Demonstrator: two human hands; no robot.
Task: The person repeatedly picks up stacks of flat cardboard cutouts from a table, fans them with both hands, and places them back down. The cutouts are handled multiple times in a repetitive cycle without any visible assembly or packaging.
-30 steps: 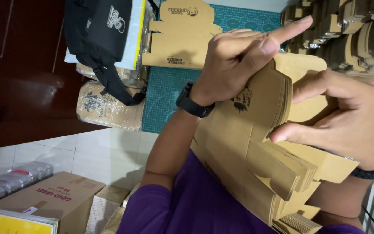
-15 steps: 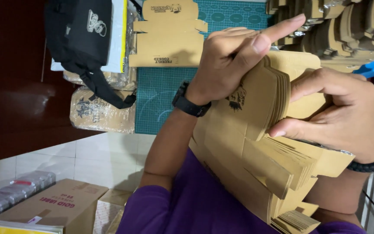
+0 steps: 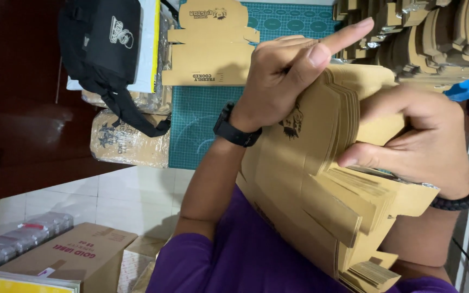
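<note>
Between the two hands, a thick stack of flat cardboard box blanks (image 3: 305, 206) stands on edge against the person's purple shirt (image 3: 240, 260), filling the picture from centre out to 5 o'clock. From 10 o'clock of the stack, the left hand (image 3: 283, 87), a black watch (image 3: 234, 130) on its wrist, closes over the upper edge, thumb pressed on the sheet edges and forefinger stretched straight toward 2 o'clock. At 3 o'clock the right hand (image 3: 424, 135), with a dark bead bracelet (image 3: 462, 198) at the wrist, grips the stack from the other side, fingers curled across the fanned edges.

Behind the hands, at 12 o'clock, one unfolded box blank (image 3: 210, 46) lies flat on a green cutting mat (image 3: 202, 130). A black bag (image 3: 107, 49) rests at 11 o'clock over wrapped bundles (image 3: 126, 141). More folded cardboard pieces (image 3: 435, 38) pile up at 1 o'clock. At 8 o'clock a closed brown carton (image 3: 77, 255) sits on the white tiled floor (image 3: 109, 195).
</note>
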